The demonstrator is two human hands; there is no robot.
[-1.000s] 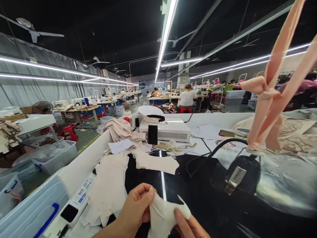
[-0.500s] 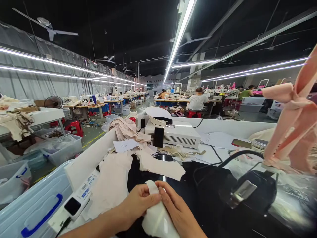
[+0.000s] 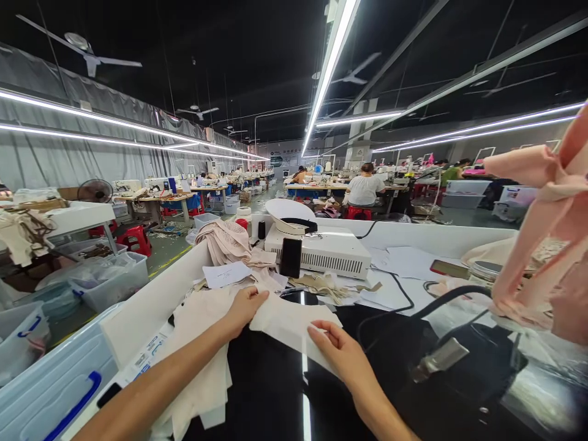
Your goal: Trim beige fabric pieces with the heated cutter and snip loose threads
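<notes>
A pale cream cut fabric piece (image 3: 287, 318) lies across the black glossy tabletop (image 3: 271, 373). My left hand (image 3: 245, 311) pinches its left end between thumb and fingers. At its right side is my right hand (image 3: 337, 352), fingers loosely curved and parted over the edge; whether they touch the cloth is hard to see. Beneath my left forearm spreads a stack of similar cream fabric pieces (image 3: 202, 361).
Behind the fabric stand a dark phone (image 3: 291, 257), a white vented box (image 3: 340, 251) and a white cap (image 3: 289, 215). Folded pink cloth (image 3: 225, 239) is at the back left. A metal clamp (image 3: 441, 360), black cable (image 3: 452, 291) and hanging pink fabric (image 3: 533, 226) occupy the right.
My hands were together near me around a shiny white piece, which I cannot make out now. They have moved forward and apart, the left one onto the cream fabric piece.
</notes>
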